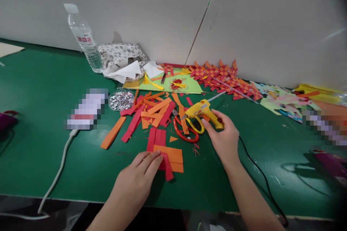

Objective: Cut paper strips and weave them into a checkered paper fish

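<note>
In the head view, my left hand (139, 173) rests with its fingers together on a crossed piece of red strips (156, 137) and orange strips (173, 157), pinching a short red paper strip (168, 169) that bends toward the table's front edge. My right hand (225, 135) grips the handle of a yellow hot glue gun (200, 108), its nozzle pointing left and a clear glue stick protruding from the back. Beneath the gun lie scissors (187, 137) with red and yellow handles. Orange and red paper strips (158, 110) are heaped left of them.
A round box of googly eyes (121, 100) and a phone (88, 110) on a white cable lie left. A water bottle (85, 39) and tissue pouch (123, 59) stand behind. Woven paper fish (225, 77) pile along the wall. A black cord (257, 168) runs past my right arm.
</note>
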The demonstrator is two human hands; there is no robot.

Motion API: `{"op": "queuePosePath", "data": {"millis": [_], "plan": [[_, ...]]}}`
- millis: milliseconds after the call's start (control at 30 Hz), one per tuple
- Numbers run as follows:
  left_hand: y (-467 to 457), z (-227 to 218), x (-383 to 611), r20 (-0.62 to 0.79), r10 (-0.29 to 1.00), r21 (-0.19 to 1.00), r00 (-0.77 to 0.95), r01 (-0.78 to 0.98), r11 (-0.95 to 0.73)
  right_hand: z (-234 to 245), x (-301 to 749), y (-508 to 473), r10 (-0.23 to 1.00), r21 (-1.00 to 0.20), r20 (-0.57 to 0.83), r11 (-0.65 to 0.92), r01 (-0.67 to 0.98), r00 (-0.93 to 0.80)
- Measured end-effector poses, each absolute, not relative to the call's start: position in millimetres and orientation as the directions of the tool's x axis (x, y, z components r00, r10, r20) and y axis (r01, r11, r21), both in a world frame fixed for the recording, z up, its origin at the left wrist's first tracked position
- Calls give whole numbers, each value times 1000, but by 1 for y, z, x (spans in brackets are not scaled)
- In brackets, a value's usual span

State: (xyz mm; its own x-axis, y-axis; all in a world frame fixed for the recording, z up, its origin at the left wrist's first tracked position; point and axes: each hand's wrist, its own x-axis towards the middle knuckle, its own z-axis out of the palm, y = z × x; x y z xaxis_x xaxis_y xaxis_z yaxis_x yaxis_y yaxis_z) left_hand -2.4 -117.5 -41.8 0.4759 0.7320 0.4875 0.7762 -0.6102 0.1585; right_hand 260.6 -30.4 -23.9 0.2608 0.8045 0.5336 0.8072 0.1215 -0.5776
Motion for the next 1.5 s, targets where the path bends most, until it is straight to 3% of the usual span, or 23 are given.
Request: {"op": "queuePosePath", "data": {"millis": [267,533,1500], "plan": [[-119,-42,-4,438,739,107,511,787,-608,-17,246,-40,783,-559,611,319,765,120],[-120,-44,-5,407,735,106,543,771,-628,-17,238,-43,754,-456,657,414,788,-15],[-120,-41,-4,414,722,83,554,767,-636,-14,229,-48,755,-419,646,478,772,-116]]}}
